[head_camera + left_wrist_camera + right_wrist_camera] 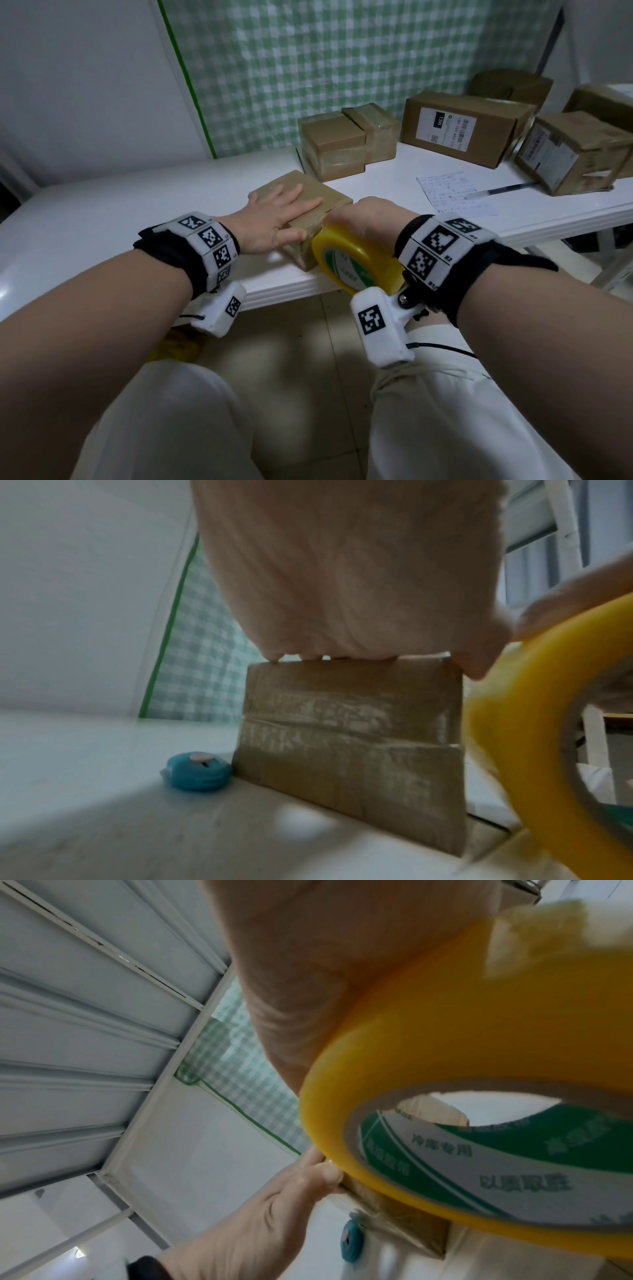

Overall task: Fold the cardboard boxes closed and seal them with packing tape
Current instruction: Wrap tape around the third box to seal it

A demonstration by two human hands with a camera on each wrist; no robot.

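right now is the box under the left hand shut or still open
Shut: the box shows a flat closed top under the left hand, with shiny tape already across its near side.

On the white table (137, 219), the left hand (274, 219) lies flat on a small brown cardboard box (318, 205) while the right hand (370, 216) holds a yellow packing tape roll (352, 263) against its near side.

The tape roll (356, 260) is yellow, its core printed green and white with grey lettering. The box (308, 212) under the left hand is plain brown cardboard, as are the stacked boxes (342, 147) behind it. The worktop (137, 212) is white. The curtain (308, 68) shows a green-and-white check. A small round object (197, 775) is blue with a pink spot. The wristbands (209, 240) carry black-and-white square markers.
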